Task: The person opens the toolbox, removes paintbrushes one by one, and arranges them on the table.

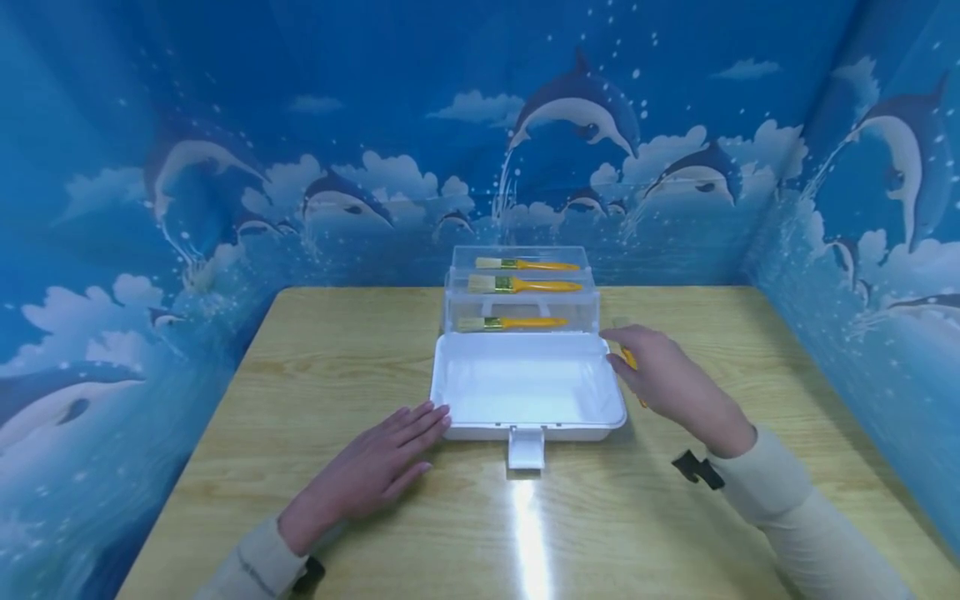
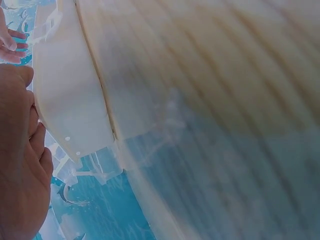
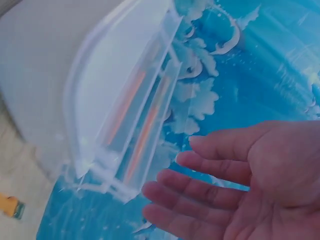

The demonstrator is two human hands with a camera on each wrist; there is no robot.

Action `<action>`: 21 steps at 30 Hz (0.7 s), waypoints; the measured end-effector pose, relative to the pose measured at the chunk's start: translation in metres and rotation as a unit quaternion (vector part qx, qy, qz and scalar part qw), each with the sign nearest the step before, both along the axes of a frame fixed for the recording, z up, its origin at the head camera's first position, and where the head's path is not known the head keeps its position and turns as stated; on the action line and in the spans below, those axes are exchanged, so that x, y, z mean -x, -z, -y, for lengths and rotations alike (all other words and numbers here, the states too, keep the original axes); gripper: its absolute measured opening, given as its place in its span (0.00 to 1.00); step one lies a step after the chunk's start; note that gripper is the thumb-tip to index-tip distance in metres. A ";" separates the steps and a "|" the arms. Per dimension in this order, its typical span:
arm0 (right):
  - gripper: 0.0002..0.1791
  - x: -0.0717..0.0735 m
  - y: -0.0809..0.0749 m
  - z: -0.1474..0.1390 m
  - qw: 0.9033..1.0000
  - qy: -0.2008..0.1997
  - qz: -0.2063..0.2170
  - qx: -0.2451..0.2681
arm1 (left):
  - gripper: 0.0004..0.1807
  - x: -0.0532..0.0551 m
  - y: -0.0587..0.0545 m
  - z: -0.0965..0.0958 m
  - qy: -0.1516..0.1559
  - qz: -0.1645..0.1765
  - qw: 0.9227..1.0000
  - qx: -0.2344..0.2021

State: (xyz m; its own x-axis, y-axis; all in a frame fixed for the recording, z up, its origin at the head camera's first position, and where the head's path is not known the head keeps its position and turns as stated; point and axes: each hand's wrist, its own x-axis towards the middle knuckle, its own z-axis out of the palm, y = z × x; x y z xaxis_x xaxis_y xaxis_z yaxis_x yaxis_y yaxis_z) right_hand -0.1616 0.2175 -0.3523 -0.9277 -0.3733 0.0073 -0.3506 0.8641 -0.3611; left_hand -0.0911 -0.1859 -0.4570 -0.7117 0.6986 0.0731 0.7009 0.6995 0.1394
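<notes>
A white plastic case [image 1: 528, 392] stands opened on the table, with a latch flap [image 1: 527, 450] hanging at its front. Clear tiered trays [image 1: 467, 310] rise behind it and hold three paintbrushes with orange handles: an upper one [image 1: 547, 266], a middle one [image 1: 543, 286] and a lower one [image 1: 532, 322]. My left hand [image 1: 378, 458] touches the case's front left corner with its fingers extended. At the right rim is my right hand [image 1: 663, 375], its fingers extended and nothing in its palm in the right wrist view. Another paintbrush [image 1: 629, 358] lies on the table, partly hidden beneath that hand.
The wood-grain table [image 1: 337, 350] extends around the case on both sides and in front. A blue dolphin-printed curtain [image 1: 420, 150] encloses the back and both sides. Light glares off the table in front of the latch.
</notes>
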 end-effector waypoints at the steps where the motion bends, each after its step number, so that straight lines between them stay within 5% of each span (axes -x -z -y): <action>1: 0.22 -0.001 -0.002 0.003 1.000 -0.009 -0.004 0.000 | 0.34 0.000 0.000 0.000 0.002 -0.004 1.000 -0.001; 10: 0.20 0.001 -0.003 0.025 0.997 -0.055 -0.033 -0.050 | 0.34 0.000 -0.001 -0.001 0.004 -0.009 1.000 0.005; 21: 0.21 0.025 0.005 0.042 0.992 -0.118 -0.018 -0.042 | 0.34 -0.001 -0.001 -0.001 0.004 -0.020 1.000 -0.003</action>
State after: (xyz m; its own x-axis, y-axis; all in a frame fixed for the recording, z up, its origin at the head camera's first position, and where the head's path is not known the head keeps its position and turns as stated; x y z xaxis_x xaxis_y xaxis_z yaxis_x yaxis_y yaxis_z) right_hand -0.1862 0.1754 -0.3577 -0.8145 -0.5802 -0.0013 -0.5577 0.7835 -0.2740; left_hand -0.0904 -0.1846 -0.4562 -0.7018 0.7045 0.1055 0.7123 0.6924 0.1149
